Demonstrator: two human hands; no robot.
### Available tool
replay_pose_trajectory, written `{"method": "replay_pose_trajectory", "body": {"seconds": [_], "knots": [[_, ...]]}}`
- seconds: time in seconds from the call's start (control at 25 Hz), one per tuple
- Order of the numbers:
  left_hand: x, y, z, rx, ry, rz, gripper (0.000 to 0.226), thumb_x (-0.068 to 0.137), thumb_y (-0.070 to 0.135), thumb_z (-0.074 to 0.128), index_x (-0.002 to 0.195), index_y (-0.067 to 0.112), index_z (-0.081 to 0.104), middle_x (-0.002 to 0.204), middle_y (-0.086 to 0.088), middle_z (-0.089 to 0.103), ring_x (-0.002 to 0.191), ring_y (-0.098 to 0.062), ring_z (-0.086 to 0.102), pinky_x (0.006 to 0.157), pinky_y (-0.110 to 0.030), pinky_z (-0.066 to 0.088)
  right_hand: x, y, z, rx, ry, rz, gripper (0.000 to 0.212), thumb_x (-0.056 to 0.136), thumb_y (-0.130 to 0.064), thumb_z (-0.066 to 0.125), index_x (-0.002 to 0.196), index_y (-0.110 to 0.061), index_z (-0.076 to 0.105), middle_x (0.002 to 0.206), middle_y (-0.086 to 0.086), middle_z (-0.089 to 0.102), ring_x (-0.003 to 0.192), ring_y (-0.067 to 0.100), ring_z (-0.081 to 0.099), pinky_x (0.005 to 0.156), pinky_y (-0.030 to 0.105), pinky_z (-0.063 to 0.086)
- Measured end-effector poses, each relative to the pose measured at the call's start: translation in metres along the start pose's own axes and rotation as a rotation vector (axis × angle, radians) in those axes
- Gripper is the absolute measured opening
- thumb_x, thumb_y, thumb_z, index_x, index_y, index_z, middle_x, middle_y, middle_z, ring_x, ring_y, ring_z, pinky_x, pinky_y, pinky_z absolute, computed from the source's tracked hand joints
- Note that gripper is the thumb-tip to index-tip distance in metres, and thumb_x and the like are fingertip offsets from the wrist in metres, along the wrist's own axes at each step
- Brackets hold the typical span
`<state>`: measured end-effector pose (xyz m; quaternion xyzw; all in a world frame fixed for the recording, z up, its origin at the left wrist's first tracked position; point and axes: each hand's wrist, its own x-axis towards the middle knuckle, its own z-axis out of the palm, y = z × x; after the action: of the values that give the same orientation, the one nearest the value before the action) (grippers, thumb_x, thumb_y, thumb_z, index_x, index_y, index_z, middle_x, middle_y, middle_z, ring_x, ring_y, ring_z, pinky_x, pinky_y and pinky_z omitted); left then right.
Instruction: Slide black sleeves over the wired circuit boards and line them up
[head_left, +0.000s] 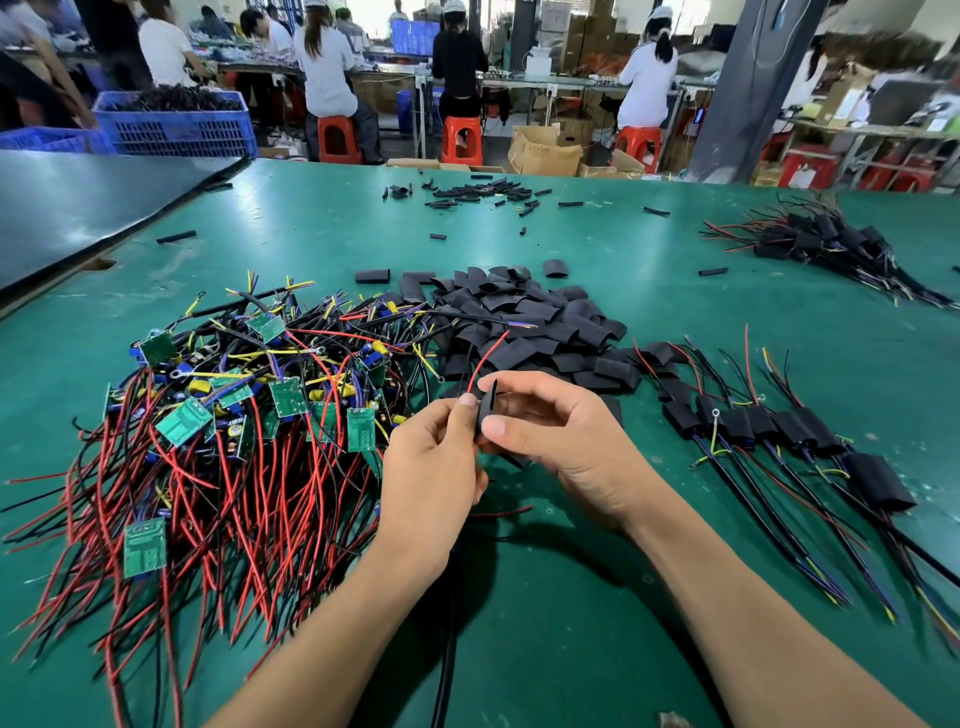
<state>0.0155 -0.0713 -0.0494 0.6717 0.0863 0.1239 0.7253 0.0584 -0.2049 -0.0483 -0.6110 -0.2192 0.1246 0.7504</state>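
left hand (431, 467) fingers pinch thin red wire (487, 358) | right hand (563, 441) fingers pinch flat matte black sleeve (486, 411)

Item: person seen from the head camera, two limbs in view.
- left hand (431, 462), right hand (561, 441): bare, fingernails (493, 428) short and plain.
- left forearm (332, 629), right forearm (753, 618): bare down to the lower frame edge.

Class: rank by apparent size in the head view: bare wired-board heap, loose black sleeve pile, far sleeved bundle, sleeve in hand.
1. Bare wired-board heap
2. Loose black sleeve pile
3. Far sleeved bundle; distance shrinks it, so its place below the pile is unsure
4. Held sleeve
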Motion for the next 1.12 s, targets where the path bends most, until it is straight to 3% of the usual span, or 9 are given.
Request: {"method": "replay_pose_trajectory", "body": {"seconds": [0.12, 0.24, 0.36, 0.48, 0.64, 0.8, 0.92, 1.12], "knots": [[0.002, -0.001, 0.001, -0.002, 0.017, -0.013, 0.041, 0.104, 0.027, 0.048, 0.070, 0.003, 0.051, 0.048, 0.005, 0.031, 0.035, -0.012, 0.031, 0.039, -0.021, 0.029, -0.001, -0.001, 0.001, -0.108, 0.052, -0.042, 0.024, 0.080, -0.022, 0.080, 0.104, -0.021, 0.075, 0.095, -0.003, 0.075, 0.086, 0.010, 0.069, 0.079, 0.019, 0.052], [0.002, -0.004, 0.001, 0.027, 0.024, 0.036, 0.044, 0.104, 0.029, 0.047, 0.070, 0.001, 0.044, 0.053, 0.001, 0.032, 0.040, -0.013, 0.031, 0.043, -0.026, 0.030, 0.001, 0.001, -0.001, -0.112, 0.174, -0.028, 0.019, 0.082, -0.028, 0.077, 0.098, -0.017, 0.077, 0.093, 0.003, 0.076, 0.084, 0.013, 0.068, 0.083, 0.031, 0.054], [0.001, -0.006, 0.000, 0.118, 0.030, 0.097, 0.035, 0.102, 0.025, 0.048, 0.074, 0.006, 0.056, 0.053, 0.000, 0.038, 0.044, -0.016, 0.035, 0.049, -0.033, 0.031, 0.000, 0.000, 0.003, -0.136, 0.144, -0.040, 0.018, 0.084, -0.019, 0.074, 0.101, -0.013, 0.076, 0.090, 0.003, 0.076, 0.081, 0.013, 0.068, 0.080, 0.028, 0.055], [0.002, -0.008, -0.001, 0.071, 0.045, 0.058, 0.035, 0.102, 0.021, 0.047, 0.070, 0.012, 0.057, 0.051, 0.003, 0.038, 0.042, -0.015, 0.035, 0.047, -0.030, 0.030, -0.002, -0.001, 0.006, -0.201, 0.087, -0.037, 0.027, 0.084, -0.017, 0.078, 0.110, -0.014, 0.074, 0.096, 0.000, 0.077, 0.081, 0.009, 0.068, 0.079, 0.020, 0.053], [0.001, -0.008, -0.001, 0.075, 0.014, 0.064, 0.035, 0.103, 0.025, 0.049, 0.072, 0.015, 0.063, 0.051, 0.003, 0.040, 0.043, -0.014, 0.035, 0.044, -0.027, 0.028, -0.002, -0.001, 0.005, -0.255, 0.077, -0.035, 0.032, 0.079, -0.017, 0.082, 0.110, -0.020, 0.074, 0.100, -0.005, 0.077, 0.090, 0.006, 0.069, 0.087, 0.021, 0.053], [0.000, -0.006, -0.002, 0.072, 0.018, 0.110, 0.029, 0.101, 0.021, 0.053, 0.076, 0.016, 0.067, 0.052, -0.002, 0.050, 0.040, -0.015, 0.038, 0.041, -0.023, 0.029, -0.001, -0.005, 0.002, -0.191, 0.115, -0.045, 0.024, 0.076, -0.024, 0.084, 0.097, -0.028, 0.075, 0.082, -0.010, 0.072, 0.070, 0.004, 0.063, 0.069, 0.016, 0.050], [-0.001, -0.005, -0.001, 0.119, 0.013, 0.135, 0.022, 0.099, 0.018, 0.056, 0.084, 0.020, 0.071, 0.056, 0.001, 0.059, 0.042, -0.014, 0.043, 0.048, -0.026, 0.032, 0.000, -0.007, -0.005, -0.091, 0.168, -0.046, 0.030, 0.069, -0.033, 0.085, 0.097, -0.032, 0.074, 0.086, -0.009, 0.073, 0.077, 0.005, 0.064, 0.075, 0.016, 0.050], [-0.006, -0.002, 0.000, 0.243, 0.041, 0.174, 0.015, 0.097, 0.021, 0.061, 0.087, 0.026, 0.072, 0.066, 0.006, 0.071, 0.039, -0.011, 0.050, 0.046, -0.024, 0.041, 0.001, -0.002, -0.005, -0.064, 0.203, 0.004, 0.028, 0.074, -0.025, 0.084, 0.099, -0.019, 0.073, 0.094, 0.004, 0.075, 0.083, 0.015, 0.067, 0.084, 0.029, 0.054]]}}
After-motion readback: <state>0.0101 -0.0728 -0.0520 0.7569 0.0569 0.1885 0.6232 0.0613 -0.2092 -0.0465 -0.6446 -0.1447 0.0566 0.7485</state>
